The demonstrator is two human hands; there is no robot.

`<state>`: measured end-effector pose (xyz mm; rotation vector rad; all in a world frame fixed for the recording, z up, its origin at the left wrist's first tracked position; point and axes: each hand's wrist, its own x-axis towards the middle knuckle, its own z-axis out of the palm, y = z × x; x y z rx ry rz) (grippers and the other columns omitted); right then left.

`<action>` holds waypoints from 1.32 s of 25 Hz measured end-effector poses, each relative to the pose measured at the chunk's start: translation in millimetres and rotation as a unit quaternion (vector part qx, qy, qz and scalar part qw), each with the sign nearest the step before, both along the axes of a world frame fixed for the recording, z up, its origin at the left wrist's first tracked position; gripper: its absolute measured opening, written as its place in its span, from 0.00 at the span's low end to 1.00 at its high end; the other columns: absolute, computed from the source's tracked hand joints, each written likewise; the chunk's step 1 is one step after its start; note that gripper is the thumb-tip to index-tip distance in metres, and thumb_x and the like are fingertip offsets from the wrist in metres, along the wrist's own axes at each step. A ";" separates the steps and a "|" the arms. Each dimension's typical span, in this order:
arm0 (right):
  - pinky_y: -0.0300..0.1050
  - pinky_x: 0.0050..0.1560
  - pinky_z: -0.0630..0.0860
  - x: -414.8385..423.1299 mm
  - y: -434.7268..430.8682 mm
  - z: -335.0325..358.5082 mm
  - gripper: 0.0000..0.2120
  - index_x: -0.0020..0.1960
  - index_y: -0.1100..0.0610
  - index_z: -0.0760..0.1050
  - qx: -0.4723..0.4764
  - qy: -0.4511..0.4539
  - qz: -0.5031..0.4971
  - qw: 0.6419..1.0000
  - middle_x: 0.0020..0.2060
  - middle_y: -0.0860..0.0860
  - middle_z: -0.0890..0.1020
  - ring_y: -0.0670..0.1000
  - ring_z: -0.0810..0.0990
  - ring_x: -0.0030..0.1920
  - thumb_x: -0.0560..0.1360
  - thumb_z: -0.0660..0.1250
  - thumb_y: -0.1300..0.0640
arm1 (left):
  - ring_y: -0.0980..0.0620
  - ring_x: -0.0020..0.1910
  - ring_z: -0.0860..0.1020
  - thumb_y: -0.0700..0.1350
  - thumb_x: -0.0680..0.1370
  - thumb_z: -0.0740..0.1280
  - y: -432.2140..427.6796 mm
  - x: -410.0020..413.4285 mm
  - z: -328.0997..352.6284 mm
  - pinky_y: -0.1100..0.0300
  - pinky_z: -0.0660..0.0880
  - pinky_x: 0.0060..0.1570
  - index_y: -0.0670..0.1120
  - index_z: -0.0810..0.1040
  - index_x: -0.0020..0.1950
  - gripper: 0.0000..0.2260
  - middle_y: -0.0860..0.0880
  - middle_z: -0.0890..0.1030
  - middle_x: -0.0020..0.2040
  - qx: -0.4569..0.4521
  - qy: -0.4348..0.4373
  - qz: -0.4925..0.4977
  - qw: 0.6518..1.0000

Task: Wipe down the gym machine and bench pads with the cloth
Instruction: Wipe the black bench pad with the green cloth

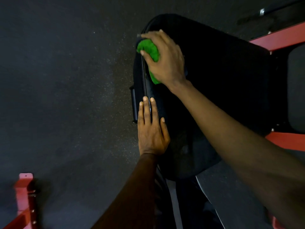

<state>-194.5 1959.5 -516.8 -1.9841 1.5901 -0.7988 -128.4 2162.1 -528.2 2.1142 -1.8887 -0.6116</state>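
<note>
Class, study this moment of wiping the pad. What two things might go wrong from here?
1. The green cloth is bunched small under the right hand, so each wipe covers little; much of the wide black pad may be missed.
2. The left hand rests flat on the pad's edge, so that patch may go unwiped or pick up fresh prints.

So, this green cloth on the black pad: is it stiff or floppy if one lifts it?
Probably floppy: the cloth is bunched into soft folds under the right hand. Likely light, since it crumples small enough to fit under that hand. It may slide easily on the smooth-looking pad.
</note>
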 end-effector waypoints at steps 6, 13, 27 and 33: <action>0.52 0.62 0.75 -5.7 8.6 0.3 0.18 0.65 0.47 0.77 0.010 -0.009 0.009 1.000 0.62 0.46 0.79 0.50 0.75 0.68 0.76 0.69 0.49 | 0.45 0.81 0.45 0.46 0.84 0.53 0.0 0.5 1.8 0.49 0.50 0.79 0.41 0.48 0.81 0.28 0.43 0.47 0.82 -0.002 0.035 0.014 0.999; 0.57 0.72 0.68 -69.2 142.9 -11.5 0.21 0.68 0.51 0.76 0.085 -0.018 0.099 0.991 0.67 0.49 0.77 0.53 0.69 0.74 0.75 0.72 0.58 | 0.53 0.80 0.53 0.44 0.86 0.51 7.5 5.7 7.0 0.46 0.55 0.78 0.41 0.53 0.81 0.24 0.46 0.55 0.82 -0.062 0.275 0.101 0.954; 0.57 0.64 0.75 -20.5 184.5 4.3 0.19 0.67 0.48 0.78 0.073 -0.032 -0.058 0.995 0.64 0.47 0.79 0.51 0.75 0.69 0.76 0.69 0.50 | 0.51 0.77 0.63 0.46 0.86 0.51 -7.2 48.4 7.2 0.61 0.58 0.76 0.43 0.66 0.77 0.20 0.44 0.67 0.77 -0.088 0.225 0.023 0.970; 0.59 0.63 0.75 -15.8 175.8 7.2 0.20 0.67 0.47 0.77 0.051 -0.003 -0.033 0.998 0.63 0.47 0.79 0.52 0.74 0.68 0.75 0.70 0.48 | 0.52 0.79 0.54 0.51 0.86 0.50 -67.0 83.2 12.0 0.67 0.50 0.74 0.47 0.62 0.80 0.22 0.43 0.55 0.81 -0.058 0.134 -0.060 0.987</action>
